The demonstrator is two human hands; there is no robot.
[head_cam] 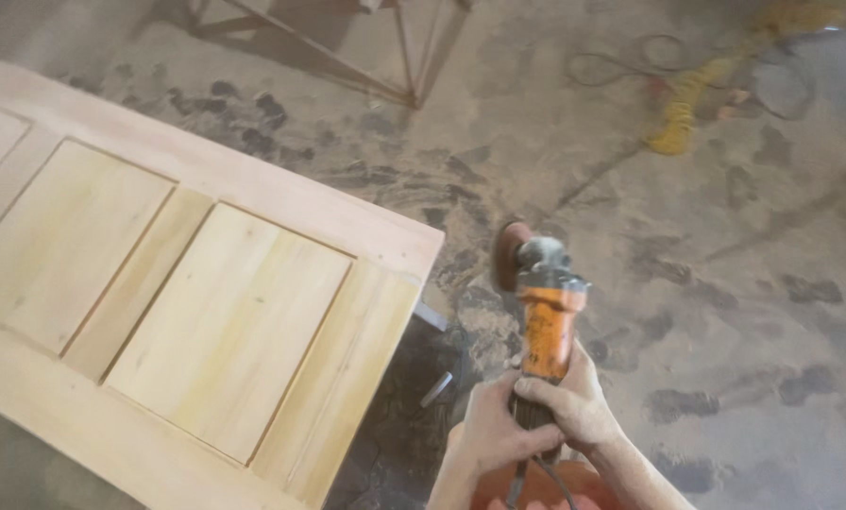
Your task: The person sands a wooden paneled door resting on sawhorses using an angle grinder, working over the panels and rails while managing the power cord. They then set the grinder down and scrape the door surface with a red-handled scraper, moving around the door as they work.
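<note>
An orange angle grinder (546,316) with a grey head and a reddish sanding disc (508,255) is held upright off the right end of a pale wooden panelled door (225,321). My left hand (494,430) and my right hand (574,401) both wrap the grinder's dark rear handle, where its black cord (527,472) leaves downward. The disc faces left, a short gap from the door's right end, not touching it. The door lies flat, with two recessed panels and raised rails.
Dusty concrete floor with dark footprints lies all around. A yellow cable coil (683,104) and thin dark wires lie at the upper right. A metal frame (366,57) stands at the top centre. A support piece (432,316) shows under the door's end.
</note>
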